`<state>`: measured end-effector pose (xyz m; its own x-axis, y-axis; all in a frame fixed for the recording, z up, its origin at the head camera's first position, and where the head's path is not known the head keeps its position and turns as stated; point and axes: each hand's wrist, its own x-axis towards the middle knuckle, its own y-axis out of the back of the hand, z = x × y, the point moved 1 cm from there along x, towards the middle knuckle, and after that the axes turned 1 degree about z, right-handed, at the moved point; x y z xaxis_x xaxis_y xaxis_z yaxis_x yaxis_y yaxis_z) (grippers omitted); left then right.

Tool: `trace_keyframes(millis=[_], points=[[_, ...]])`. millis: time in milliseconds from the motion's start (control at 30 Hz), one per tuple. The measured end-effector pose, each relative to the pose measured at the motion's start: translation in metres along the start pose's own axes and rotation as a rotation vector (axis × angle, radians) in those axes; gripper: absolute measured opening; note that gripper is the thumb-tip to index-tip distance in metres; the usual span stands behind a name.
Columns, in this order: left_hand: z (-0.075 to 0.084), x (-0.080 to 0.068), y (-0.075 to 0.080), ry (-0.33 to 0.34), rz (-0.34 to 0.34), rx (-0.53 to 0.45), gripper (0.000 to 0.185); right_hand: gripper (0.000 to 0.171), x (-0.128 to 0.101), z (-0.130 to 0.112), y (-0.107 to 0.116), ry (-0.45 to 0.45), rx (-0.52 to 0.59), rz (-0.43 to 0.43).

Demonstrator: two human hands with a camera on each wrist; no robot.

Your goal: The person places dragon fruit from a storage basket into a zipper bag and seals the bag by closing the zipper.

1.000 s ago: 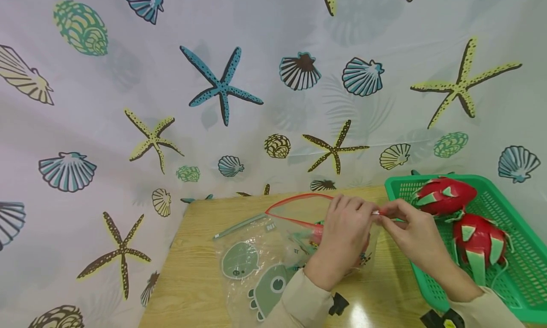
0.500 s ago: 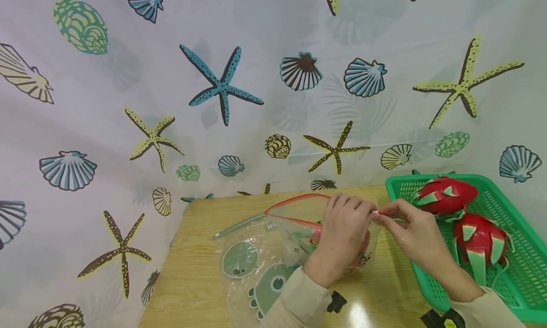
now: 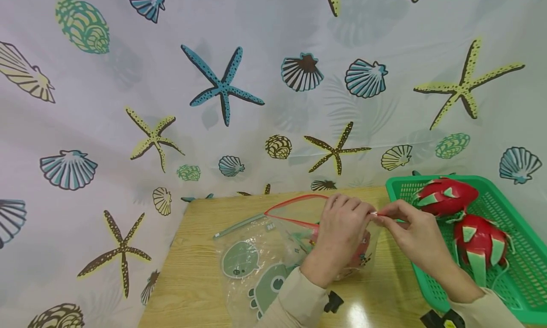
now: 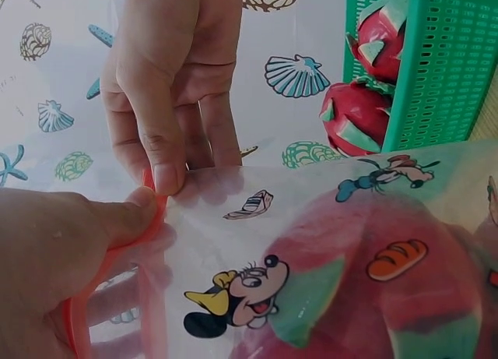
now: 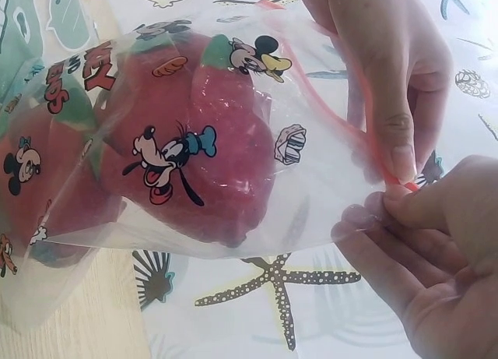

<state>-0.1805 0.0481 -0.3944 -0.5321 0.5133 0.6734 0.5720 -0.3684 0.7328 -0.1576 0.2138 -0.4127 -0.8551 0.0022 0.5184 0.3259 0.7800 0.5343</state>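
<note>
A clear zip bag [image 5: 307, 195] with cartoon prints and a red zip strip holds red, green-scaled dragon fruits [image 5: 226, 141]. In the head view my left hand [image 3: 342, 233] grips the red strip near its right end. My right hand [image 3: 416, 233] pinches the end corner beside it, where a small white piece shows between the hands. The strip gapes in a loop left of my left hand. Both thumbs press on the strip in the right wrist view, their tips almost touching. My left hand hides part of the bag in the head view.
A second clear bag [image 3: 239, 290] with green animal prints and a grey-green zip lies flat at left on the wooden table [image 3: 188, 266]. To the right stands a green basket [image 3: 519, 223] with two dragon fruits [image 3: 478, 238]. A patterned cloth [image 3: 256, 105] hangs behind.
Both hands keep their hold at the bag's right corner. My left hand has shifted very slightly to the left, showing a little more fruit; little else differs.
</note>
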Motion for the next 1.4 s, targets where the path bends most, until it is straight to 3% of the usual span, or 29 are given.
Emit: trace_keyframes(millis=[900, 1400], points=[[-0.015, -0.012, 0.002, -0.017, -0.005, 0.03, 0.015, 0.013, -0.005, -0.001, 0.0, -0.026, -0.015, 0.012], [-0.031, -0.021, 0.002, 0.013, 0.0, 0.008, 0.013, 0.013, -0.006, 0.0, 0.001, -0.038, -0.017, 0.004]])
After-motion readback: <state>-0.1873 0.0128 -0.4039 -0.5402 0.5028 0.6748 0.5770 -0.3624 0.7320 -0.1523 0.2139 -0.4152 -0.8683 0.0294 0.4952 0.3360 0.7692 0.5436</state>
